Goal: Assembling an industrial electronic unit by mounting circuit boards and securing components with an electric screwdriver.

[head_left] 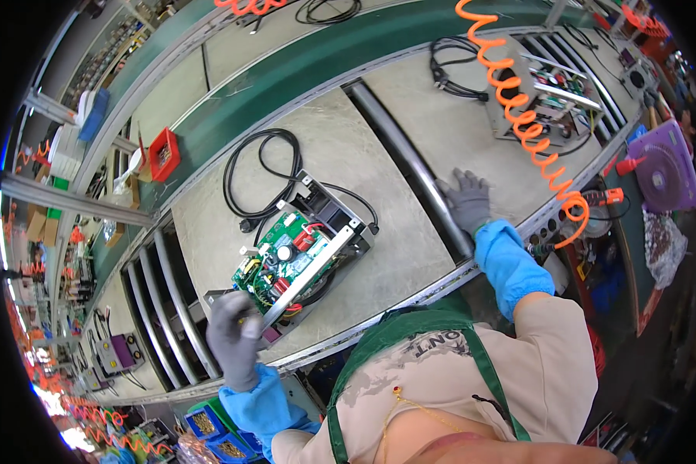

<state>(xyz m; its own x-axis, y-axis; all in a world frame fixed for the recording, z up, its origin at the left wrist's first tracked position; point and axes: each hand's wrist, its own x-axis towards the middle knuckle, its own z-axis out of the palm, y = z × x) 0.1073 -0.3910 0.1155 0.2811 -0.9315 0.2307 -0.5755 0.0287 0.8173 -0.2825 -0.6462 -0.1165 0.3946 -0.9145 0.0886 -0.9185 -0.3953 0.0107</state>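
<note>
An uncased electrical unit (317, 264) lies on a pale work plate in front of me. It has a green circuit board (284, 251), a metal side rail and a dark fan-like end. My left hand (236, 340), in a grey glove and blue sleeve cover, is at the unit's near-left end. Its fingers are bent, with a gap between thumb and forefinger; whether it touches the unit is hard to see. My right hand (469, 203), gloved alike, rests open with fingers spread at the edge of the right-hand plate, beside a metal roller (410, 166). A black power cord (230, 182) loops behind the unit.
Another open unit (553, 97) sits on the far-right plate behind an orange coiled hose (522, 116). A red bin (163, 155) stands at the back left. More rollers (170, 309) run left. A purple fan (663, 166) is at right, and blue bins (228, 447) of small parts are below.
</note>
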